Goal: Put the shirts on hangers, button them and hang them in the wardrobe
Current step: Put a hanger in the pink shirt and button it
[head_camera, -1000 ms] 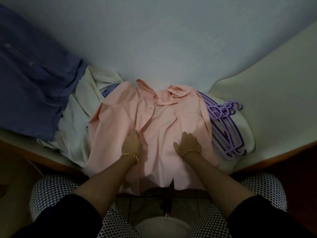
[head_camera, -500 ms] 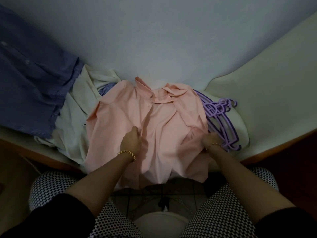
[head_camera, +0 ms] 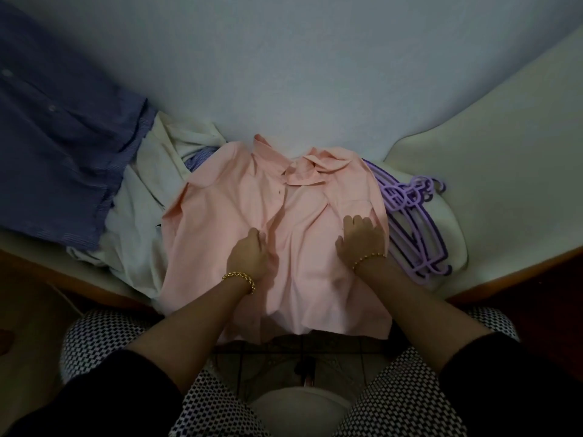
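A pink shirt (head_camera: 220, 222) lies spread front-up on the bed, collar toward the wall, its hem hanging over the edge. My left hand (head_camera: 252, 257) pinches the left front edge of the shirt near the middle. My right hand (head_camera: 362, 239) lies flat, fingers apart, on the shirt's right front panel below the chest pocket. A stack of purple hangers (head_camera: 416, 225) rests just right of the shirt, partly under its sleeve.
A cream shirt (head_camera: 142, 216) lies crumpled left of the pink one, over a blue striped garment (head_camera: 198, 157). A large blue shirt (head_camera: 56, 152) lies at far left. A cream pillow (head_camera: 504, 184) sits at right. The wooden bed edge (head_camera: 504, 279) runs in front.
My right hand moved from the shirt's right edge by the hangers back up onto the right front panel. The folded-over right side now lies flatter. My left hand stayed at the placket.
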